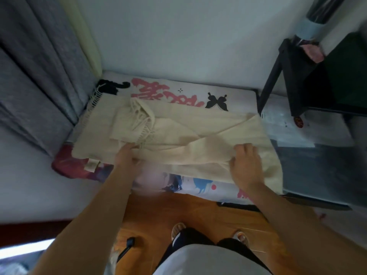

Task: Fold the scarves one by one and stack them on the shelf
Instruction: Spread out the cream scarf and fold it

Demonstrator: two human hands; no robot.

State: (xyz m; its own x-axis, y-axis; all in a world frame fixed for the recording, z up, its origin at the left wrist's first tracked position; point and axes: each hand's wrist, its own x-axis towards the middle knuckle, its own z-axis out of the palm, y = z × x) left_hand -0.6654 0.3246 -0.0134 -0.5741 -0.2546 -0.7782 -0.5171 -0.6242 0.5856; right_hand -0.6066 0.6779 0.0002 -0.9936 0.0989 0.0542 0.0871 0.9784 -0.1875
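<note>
Cream scarf (198, 126) spread across a printed mat (178, 92) on the counter (317, 165), partly folded, one fringed end (143, 118) doubled back over the left half. Second fringe (95, 98) trailing off the far left corner toward the grey curtain (39, 76). Small fabric label (91, 164) at the near left edge. Left hand (127, 157) at the near edge of the scarf, fingers curled and pinching a fold of the cloth just below the doubled-back fringe. Right hand (247, 165) lying on top of the right part of the scarf, fingers straight and spread, pressing the cloth flat. Right end of the scarf draped over the mat's edge onto the dark surface. Black shelf (297, 76) standing at the far right against the white wall (178, 36), well apart from both hands. Orange floor (178, 211) below, sandalled feet (178, 228) near the bottom. Heavy motion blur; finer detail of the fingers unclear.
</note>
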